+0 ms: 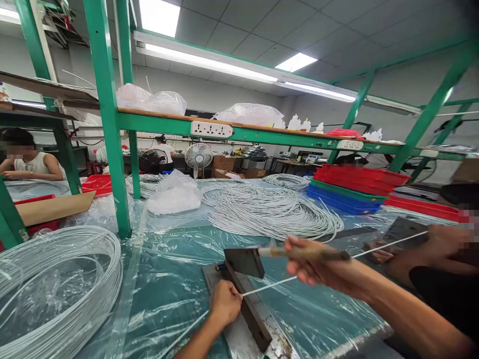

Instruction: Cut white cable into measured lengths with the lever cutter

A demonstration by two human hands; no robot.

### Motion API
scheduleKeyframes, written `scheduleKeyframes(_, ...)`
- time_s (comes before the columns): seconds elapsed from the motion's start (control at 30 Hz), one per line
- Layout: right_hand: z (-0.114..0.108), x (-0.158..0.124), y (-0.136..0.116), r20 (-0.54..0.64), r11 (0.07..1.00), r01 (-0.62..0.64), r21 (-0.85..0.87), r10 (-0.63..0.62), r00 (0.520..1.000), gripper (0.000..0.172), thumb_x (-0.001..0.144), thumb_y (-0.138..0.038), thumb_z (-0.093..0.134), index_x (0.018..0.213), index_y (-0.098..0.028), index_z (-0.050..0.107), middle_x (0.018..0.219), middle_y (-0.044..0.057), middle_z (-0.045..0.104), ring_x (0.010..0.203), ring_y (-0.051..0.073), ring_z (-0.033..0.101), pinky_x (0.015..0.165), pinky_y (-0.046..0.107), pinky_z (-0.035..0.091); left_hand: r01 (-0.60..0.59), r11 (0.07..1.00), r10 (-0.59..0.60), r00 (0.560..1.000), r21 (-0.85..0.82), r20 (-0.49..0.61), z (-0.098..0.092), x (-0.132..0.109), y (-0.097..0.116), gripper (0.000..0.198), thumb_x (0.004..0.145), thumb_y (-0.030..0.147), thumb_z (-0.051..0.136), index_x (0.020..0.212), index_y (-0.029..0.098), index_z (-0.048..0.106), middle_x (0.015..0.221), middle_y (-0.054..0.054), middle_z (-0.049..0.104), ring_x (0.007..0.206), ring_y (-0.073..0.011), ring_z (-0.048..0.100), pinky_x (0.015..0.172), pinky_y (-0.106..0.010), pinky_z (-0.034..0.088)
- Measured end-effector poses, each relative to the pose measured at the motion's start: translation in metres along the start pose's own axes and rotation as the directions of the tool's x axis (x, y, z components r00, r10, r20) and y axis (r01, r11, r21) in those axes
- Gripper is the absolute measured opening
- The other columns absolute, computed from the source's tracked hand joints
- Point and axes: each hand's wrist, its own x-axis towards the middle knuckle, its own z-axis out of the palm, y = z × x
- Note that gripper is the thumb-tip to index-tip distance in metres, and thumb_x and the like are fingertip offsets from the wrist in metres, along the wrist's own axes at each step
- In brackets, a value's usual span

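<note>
My left hand (226, 303) pinches a thin white cable (269, 286) beside a dark metal bar (251, 313) on a flat metal base plate (239, 344). The cable runs from the lower left, through those fingers, and passes behind my right hand toward the right. My right hand (309, 259) is around the wooden handle of a tool with a dark rectangular metal plate (244, 261). That plate is over the far end of the bar, near a small spring (221, 267). Whether the plate and bar are joined, I cannot tell.
Coiled white cables lie at the left (108, 279) and in a large heap (273, 209) behind. Stacked red, green and blue trays (348, 192) stand back right. A green shelf post (110, 149) rises at left. A co-worker's arm (430, 254) is close at the right.
</note>
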Motion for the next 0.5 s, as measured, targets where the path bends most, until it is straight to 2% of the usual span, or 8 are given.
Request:
scheduleKeyframes(0.07,-0.004,-0.025,0.029,0.033,0.997,-0.07,-0.043,0.071,0.997,0.022,0.083,-0.04,0.054,0.089,-0.02,0.047,0.065,0.005,0.068,0.045,0.01,0.06,0.039,0.013,0.043,-0.019,1.0,0.019,1.0,0.018,-0.006,-0.001,-0.001,0.0,0.013,0.072,0.015,0.055,0.069,0.013,0.067,0.071,-0.006,0.068,0.067,-0.0172,0.058,0.055,-0.024,0.031)
scheduleKeyframes(0.1,-0.005,-0.035,0.042,0.03,0.992,-0.107,-0.061,0.109,0.994,0.029,0.081,-0.041,0.057,0.099,-0.02,0.047,0.067,0.005,0.068,0.044,0.01,0.06,0.039,0.014,0.043,-0.028,0.999,0.028,1.0,0.026,-0.007,-0.001,-0.001,0.0,0.013,0.073,0.015,0.054,0.069,0.014,0.067,0.072,-0.006,0.068,0.068,-0.0173,0.058,0.055,-0.024,0.031)
scheduleKeyframes(0.2,0.001,-0.052,0.072,-0.034,0.983,-0.179,-0.039,0.177,0.984,0.069,0.073,-0.041,0.061,0.131,-0.021,0.029,0.071,0.005,0.068,0.042,0.012,0.06,0.037,0.016,0.045,-0.046,0.997,0.047,0.999,0.059,-0.013,-0.002,-0.002,0.0,0.013,0.073,0.015,0.055,0.069,0.014,0.067,0.074,-0.006,0.068,0.07,-0.0175,0.059,0.057,-0.025,0.031)
scheduleKeyframes(0.23,0.005,-0.055,0.08,-0.056,0.981,-0.195,-0.019,0.194,0.979,0.075,0.071,-0.039,0.06,0.135,-0.021,0.025,0.071,0.005,0.067,0.042,0.013,0.06,0.036,0.016,0.044,-0.05,0.996,0.051,0.999,0.073,-0.018,-0.002,-0.003,0.001,0.013,0.074,0.015,0.055,0.069,0.014,0.067,0.075,-0.006,0.068,0.071,-0.0176,0.059,0.058,-0.025,0.031)
scheduleKeyframes(0.3,0.013,-0.057,0.093,-0.082,0.973,-0.232,-0.012,0.231,0.97,0.068,0.069,-0.032,0.055,0.132,-0.02,0.033,0.059,0.0,0.062,0.035,0.011,0.054,0.031,0.014,0.038,-0.057,0.993,0.06,0.998,0.099,-0.026,-0.003,-0.005,0.002,0.013,0.075,0.016,0.055,0.07,0.015,0.066,0.077,-0.006,0.068,0.073,-0.0178,0.059,0.058,-0.025,0.031)
scheduleKeyframes(0.37,0.019,-0.056,0.104,-0.069,0.969,-0.242,-0.056,0.238,0.969,0.052,0.067,-0.026,0.051,0.118,-0.019,0.048,0.045,-0.005,0.05,0.026,0.007,0.042,0.026,0.012,0.028,-0.063,0.991,0.067,0.997,0.119,-0.029,-0.004,-0.007,0.004,0.013,0.076,0.017,0.055,0.07,0.015,0.066,0.078,-0.006,0.067,0.073,-0.0178,0.059,0.058,-0.025,0.03)
scheduleKeyframes(0.43,0.021,-0.053,0.113,-0.045,0.97,-0.209,-0.125,0.205,0.978,0.039,0.067,-0.028,0.052,0.105,-0.019,0.055,0.041,-0.009,0.04,0.022,0.004,0.029,0.023,0.012,0.019,-0.069,0.989,0.073,0.997,0.13,-0.028,-0.005,-0.008,0.005,0.014,0.077,0.018,0.054,0.069,0.015,0.065,0.077,-0.006,0.067,0.072,-0.0174,0.059,0.057,-0.025,0.029)
scheduleKeyframes(0.5,0.018,-0.051,0.12,-0.044,0.967,-0.163,-0.195,0.157,0.987,0.035,0.069,-0.036,0.054,0.1,-0.019,0.056,0.042,-0.009,0.039,0.023,0.003,0.026,0.024,0.014,0.018,-0.073,0.988,0.078,0.997,0.133,-0.03,-0.005,-0.009,0.005,0.014,0.076,0.017,0.054,0.069,0.015,0.065,0.076,-0.006,0.066,0.071,-0.0172,0.058,0.057,-0.025,0.029)
